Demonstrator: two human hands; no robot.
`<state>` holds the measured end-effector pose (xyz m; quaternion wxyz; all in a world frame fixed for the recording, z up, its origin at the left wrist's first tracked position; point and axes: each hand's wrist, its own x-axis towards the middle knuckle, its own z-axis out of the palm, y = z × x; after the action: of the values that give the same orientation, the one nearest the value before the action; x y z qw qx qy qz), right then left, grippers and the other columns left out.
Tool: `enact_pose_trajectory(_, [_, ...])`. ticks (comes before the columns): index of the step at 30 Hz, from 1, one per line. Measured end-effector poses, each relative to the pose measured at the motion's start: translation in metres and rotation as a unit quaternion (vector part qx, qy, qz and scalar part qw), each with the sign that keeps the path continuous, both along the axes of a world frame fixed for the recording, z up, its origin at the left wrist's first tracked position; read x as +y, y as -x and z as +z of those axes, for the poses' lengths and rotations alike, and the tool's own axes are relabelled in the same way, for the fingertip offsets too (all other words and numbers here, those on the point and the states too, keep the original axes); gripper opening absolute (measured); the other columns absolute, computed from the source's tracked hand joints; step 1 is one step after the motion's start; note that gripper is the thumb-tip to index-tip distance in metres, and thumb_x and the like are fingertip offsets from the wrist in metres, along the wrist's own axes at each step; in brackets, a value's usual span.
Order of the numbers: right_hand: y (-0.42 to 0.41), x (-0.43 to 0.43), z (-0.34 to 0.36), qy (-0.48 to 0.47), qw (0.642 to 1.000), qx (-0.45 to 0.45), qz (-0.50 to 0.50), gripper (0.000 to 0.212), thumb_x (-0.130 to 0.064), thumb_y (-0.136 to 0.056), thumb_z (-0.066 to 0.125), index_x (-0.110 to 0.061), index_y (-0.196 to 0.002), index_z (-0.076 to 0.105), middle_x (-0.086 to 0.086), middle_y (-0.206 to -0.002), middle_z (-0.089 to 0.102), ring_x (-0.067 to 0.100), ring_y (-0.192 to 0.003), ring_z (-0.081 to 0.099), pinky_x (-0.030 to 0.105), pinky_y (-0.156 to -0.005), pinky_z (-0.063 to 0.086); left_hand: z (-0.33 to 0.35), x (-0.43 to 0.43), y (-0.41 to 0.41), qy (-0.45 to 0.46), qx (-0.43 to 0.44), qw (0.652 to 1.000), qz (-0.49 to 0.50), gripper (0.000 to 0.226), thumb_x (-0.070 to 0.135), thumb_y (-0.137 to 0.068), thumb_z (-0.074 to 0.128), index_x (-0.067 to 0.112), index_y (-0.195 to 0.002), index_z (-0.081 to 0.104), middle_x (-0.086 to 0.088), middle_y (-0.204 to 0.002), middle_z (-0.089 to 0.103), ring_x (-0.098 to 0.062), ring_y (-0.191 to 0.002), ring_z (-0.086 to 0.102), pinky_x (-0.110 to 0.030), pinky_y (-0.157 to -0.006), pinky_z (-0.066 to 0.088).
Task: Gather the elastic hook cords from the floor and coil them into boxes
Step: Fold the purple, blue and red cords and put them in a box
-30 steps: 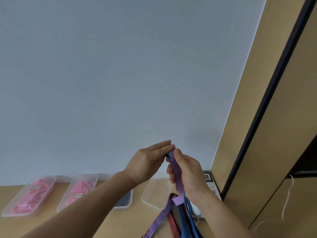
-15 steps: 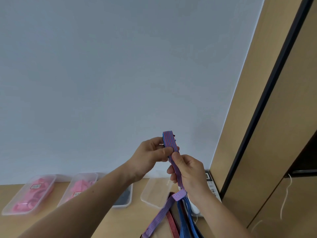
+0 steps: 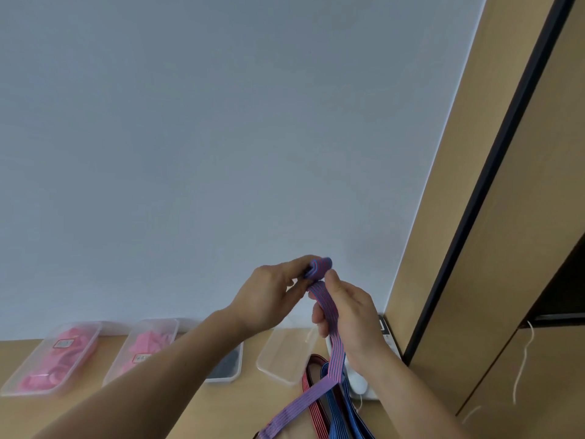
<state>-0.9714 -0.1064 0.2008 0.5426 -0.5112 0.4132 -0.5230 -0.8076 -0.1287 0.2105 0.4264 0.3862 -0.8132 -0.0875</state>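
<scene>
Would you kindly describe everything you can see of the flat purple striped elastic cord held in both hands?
The flat purple elastic cord with thin red lengthwise stripes looks like woven fabric. Its upper end is rolled into a small tight coil, pinched by the left hand in front of the pale wall. From the coil the band runs down through the right hand, whose thumb presses on it, then folds over and trails down-left out of view. No hook shows.

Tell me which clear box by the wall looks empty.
The rightmost clear box, just left of the striped cords. The far-left box and the second box hold pink items; the third box holds something dark.
</scene>
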Motion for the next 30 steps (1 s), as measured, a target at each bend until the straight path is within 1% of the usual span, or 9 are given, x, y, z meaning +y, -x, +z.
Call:
enact_pose_trajectory(7, [-0.004, 0.001, 0.002, 0.002, 1.0, -0.007, -0.012, 0.086, -0.076, -0.073, 0.059, 0.008, -0.089, 0.064, 0.011, -0.054, 0.059, 0.018, -0.038, 0.046, 0.023, -0.04, 0.035, -0.007, 0.002, -0.004, 0.118, -0.07, 0.99, 0.023, 0.048, 0.001, -0.087, 0.062, 0.015, -0.132, 0.059, 0.003, -0.115, 0.072, -0.017, -0.087, 0.07, -0.022, -0.073, 0.053])
enact_pose_trajectory(13, [-0.006, 0.001, 0.003, -0.003, 0.999, -0.037, -0.018, 0.069, -0.064, -0.073, 0.058, 0.002, -0.085, 0.069, 0.013, -0.057, 0.06, 0.02, -0.04, 0.045, 0.026, -0.042, 0.035, -0.01, -0.007, -0.005, 0.206, -0.124, 0.97, 0.034, 0.063, -0.017, -0.072, 0.069, 0.007, -0.13, 0.063, -0.011, -0.132, 0.064, -0.023, -0.095, 0.073, -0.032, -0.07, 0.061])
enact_pose_trajectory(15, [-0.005, 0.0, 0.002, 0.01, 0.999, -0.048, -0.023, 0.063, -0.059, -0.076, 0.058, 0.002, -0.085, 0.068, 0.013, -0.059, 0.061, 0.019, -0.041, 0.047, 0.025, -0.042, 0.038, -0.012, -0.005, -0.002, 0.137, -0.057, 0.988, 0.033, 0.06, -0.012, -0.083, 0.061, 0.014, -0.137, 0.057, -0.004, -0.138, 0.059, -0.015, -0.114, 0.066, -0.026, -0.08, 0.058])
enact_pose_trajectory(17, [-0.004, -0.001, 0.001, 0.027, 0.998, -0.057, -0.026, 0.055, -0.054, -0.079, 0.058, 0.001, -0.084, 0.065, 0.011, -0.06, 0.063, 0.018, -0.042, 0.049, 0.024, -0.042, 0.041, -0.009, 0.0, 0.005, -0.071, 0.104, 0.992, 0.011, 0.063, 0.002, -0.092, 0.055, 0.026, -0.147, 0.039, 0.009, -0.135, 0.06, -0.004, -0.118, 0.061, -0.018, -0.087, 0.051])
enact_pose_trajectory(19, [-0.004, -0.001, 0.0, 0.041, 0.997, -0.053, -0.031, 0.046, -0.049, -0.082, 0.057, -0.003, -0.083, 0.065, 0.011, -0.062, 0.066, 0.018, -0.045, 0.053, 0.024, -0.044, 0.044, 0.003, 0.002, 0.012, -0.317, 0.293, 0.902, -0.025, 0.063, 0.024, -0.09, 0.058, 0.022, -0.149, 0.037, 0.005, -0.122, 0.067, -0.011, -0.108, 0.067, -0.03, -0.092, 0.054])
enact_pose_trajectory(21, [-0.004, -0.001, -0.004, 0.054, 0.997, -0.04, -0.039, 0.041, -0.046, -0.083, 0.057, -0.007, -0.08, 0.065, 0.011, -0.063, 0.067, 0.019, -0.047, 0.056, 0.026, -0.046, 0.046, 0.011, 0.003, 0.013, -0.432, 0.333, 0.834, -0.083, 0.047, 0.04, -0.089, 0.056, 0.008, -0.124, 0.061, -0.009, -0.094, 0.07, -0.031, -0.089, 0.07, -0.05, -0.093, 0.053])
enact_pose_trajectory(24, [-0.004, 0.001, -0.007, 0.06, 0.997, -0.023, -0.047, 0.039, -0.046, -0.082, 0.058, -0.007, -0.08, 0.065, 0.009, -0.061, 0.067, 0.019, -0.046, 0.057, 0.027, -0.046, 0.047, 0.016, 0.01, 0.018, -0.411, 0.313, 0.841, -0.16, 0.03, 0.028, -0.094, 0.057, -0.001, -0.1, 0.061, -0.016, -0.071, 0.059, -0.038, -0.07, 0.058, -0.054, -0.083, 0.05])
enact_pose_trajectory(27, [-0.002, 0.0, -0.006, 0.041, 0.998, 0.005, -0.049, 0.044, -0.046, -0.084, 0.059, -0.002, -0.082, 0.063, 0.01, -0.06, 0.067, 0.02, -0.045, 0.058, 0.027, -0.045, 0.047, 0.017, 0.007, 0.018, -0.37, 0.356, 0.851, -0.112, 0.034, 0.019, -0.083, 0.064, 0.001, -0.112, 0.06, -0.013, -0.102, 0.075, -0.039, -0.093, 0.066, -0.051, -0.094, 0.05])
enact_pose_trajectory(30, [0.0, -0.001, -0.006, 0.021, 0.999, 0.022, -0.041, 0.038, -0.034, -0.095, 0.058, 0.001, -0.082, 0.063, 0.012, -0.058, 0.067, 0.021, -0.044, 0.057, 0.026, -0.043, 0.046, 0.019, 0.005, 0.019, -0.315, 0.332, 0.885, -0.085, 0.038, 0.017, -0.082, 0.063, 0.008, -0.118, 0.059, -0.009, -0.107, 0.075, -0.038, -0.098, 0.068, -0.053, -0.093, 0.051])
